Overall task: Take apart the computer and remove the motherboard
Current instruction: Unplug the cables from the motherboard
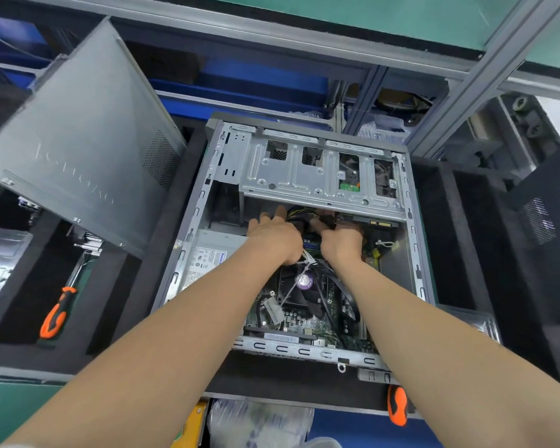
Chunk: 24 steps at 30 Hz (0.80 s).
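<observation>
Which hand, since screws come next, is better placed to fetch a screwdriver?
Right, probably. Both the left hand and right hand are at the cables, but the near screwdriver lies just beside the right forearm; the far screwdriver lies left, beyond the case.

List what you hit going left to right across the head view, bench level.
Orange-handled screwdriver → power supply → left hand → cable bundle → right hand → second orange screwdriver handle → black mesh panel. The grey side panel is left out because it overlaps.
</observation>
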Motion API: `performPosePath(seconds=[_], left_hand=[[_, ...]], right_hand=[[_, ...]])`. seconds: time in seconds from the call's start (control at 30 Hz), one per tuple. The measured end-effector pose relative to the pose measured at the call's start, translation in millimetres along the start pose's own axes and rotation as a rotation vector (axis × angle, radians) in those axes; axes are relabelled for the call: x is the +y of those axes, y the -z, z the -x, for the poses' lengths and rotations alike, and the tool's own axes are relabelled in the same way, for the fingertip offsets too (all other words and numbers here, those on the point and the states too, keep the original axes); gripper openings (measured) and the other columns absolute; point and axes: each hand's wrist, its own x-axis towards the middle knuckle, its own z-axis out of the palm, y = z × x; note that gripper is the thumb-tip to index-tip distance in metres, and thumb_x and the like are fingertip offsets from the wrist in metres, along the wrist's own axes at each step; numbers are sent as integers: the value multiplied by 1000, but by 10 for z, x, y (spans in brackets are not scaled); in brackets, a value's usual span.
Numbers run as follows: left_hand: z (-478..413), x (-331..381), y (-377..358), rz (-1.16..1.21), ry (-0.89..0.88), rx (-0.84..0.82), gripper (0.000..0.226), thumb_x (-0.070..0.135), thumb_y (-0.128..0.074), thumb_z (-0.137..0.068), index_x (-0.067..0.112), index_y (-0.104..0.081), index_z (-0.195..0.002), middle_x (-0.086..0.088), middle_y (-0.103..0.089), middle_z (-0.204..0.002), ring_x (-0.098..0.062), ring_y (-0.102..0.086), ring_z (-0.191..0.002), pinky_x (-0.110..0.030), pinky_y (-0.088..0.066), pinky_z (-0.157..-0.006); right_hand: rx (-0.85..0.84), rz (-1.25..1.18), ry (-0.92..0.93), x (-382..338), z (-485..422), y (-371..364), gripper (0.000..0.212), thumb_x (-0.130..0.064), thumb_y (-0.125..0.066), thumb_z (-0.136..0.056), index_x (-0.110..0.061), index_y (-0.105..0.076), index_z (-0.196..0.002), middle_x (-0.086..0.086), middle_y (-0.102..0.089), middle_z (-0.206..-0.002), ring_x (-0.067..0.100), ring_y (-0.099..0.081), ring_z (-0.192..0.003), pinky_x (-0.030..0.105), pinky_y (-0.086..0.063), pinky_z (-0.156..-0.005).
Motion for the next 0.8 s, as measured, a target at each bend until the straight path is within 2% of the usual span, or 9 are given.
performPosePath(seconds=[0.07, 0.13, 0.3, 0.43, 0.5, 0.6, 0.67, 0.73, 0.8], left_hand=[[-2, 13, 11, 8, 2, 7, 65, 17, -53, -97, 27, -34, -159, -12, -24, -163, -40, -14, -152, -53, -21, -120], [18, 25, 34, 26, 5, 12, 64, 17, -53, -96, 28, -37, -157, -11, -27, -161, -38, -18, -150, -51, -23, -119], [114, 8, 28, 60, 10, 97, 56, 21, -52, -99, 27, -43, -154, -11, -34, -156, -34, -31, -143, -46, -29, -116], [184, 2, 31, 65, 2, 103, 56, 21, -51, -101, 31, -40, -155, -10, -30, -160, -33, -30, -144, -46, -28, -119], [201, 12, 53, 65, 5, 87, 57, 20, -51, -102, 33, -38, -156, -10, -29, -160, -33, -29, -145, -47, -28, -120], [207, 5, 52, 63, 6, 82, 59, 19, -50, -102, 34, -36, -157, -10, -29, -159, -33, -29, -145, -47, -28, -120], [205, -3, 48, 77, 2, 88, 58, 19, -49, -102, 35, -37, -156, -10, -29, -159, -33, -29, -145, -46, -28, -120], [199, -5, 47, 99, 2, 94, 56, 20, -49, -102, 35, -38, -155, -10, -29, -159, -33, -29, -145, -46, -27, -120], [192, -3, 45, 113, 8, 97, 55, 20, -49, -103, 35, -39, -155, -10, -29, -159, -33, -29, -145, -47, -28, -120]], right_hand=[[13, 50, 6, -35, 22, 8, 46, -52, -58, -101, -6, -64, -105, 12, -62, -105, 27, -60, -110, 34, -48, -87], [48, 57, 11, -62, 71, 5, 59, -55, -59, -99, 2, -63, -114, 21, -64, -125, 34, -59, -121, 41, -49, -100], [125, -24, 36, -61, 136, 51, 64, -60, -64, -93, 3, -65, -98, 16, -67, -97, 27, -65, -94, 31, -46, -74], [-7, 59, 46, -49, 137, 60, 56, -54, -54, -102, 1, -64, -104, 19, -63, -103, 29, -60, -105, 41, -51, -96], [-59, 43, 11, -52, 132, 69, 40, -43, -64, -98, -5, -66, -86, 14, -64, -94, 30, -62, -100, 38, -51, -88], [-105, 117, -27, -50, 112, 62, 40, -46, -75, -88, -15, -57, -70, 4, -62, -86, 23, -58, -87, 28, -41, -72], [-111, 134, -16, -64, 99, 48, 42, -52, -74, -87, -11, -66, -81, 6, -66, -93, 23, -61, -92, 27, -41, -73], [-139, 224, -1, -70, 100, 50, 44, -54, -65, -94, -13, -73, -107, 7, -69, -109, 27, -64, -106, 27, -42, -78], [-143, 279, 38, -104, 118, 71, 42, -50, -58, -100, -24, -66, -133, 7, -66, -126, 29, -60, -119, 29, -46, -93]])
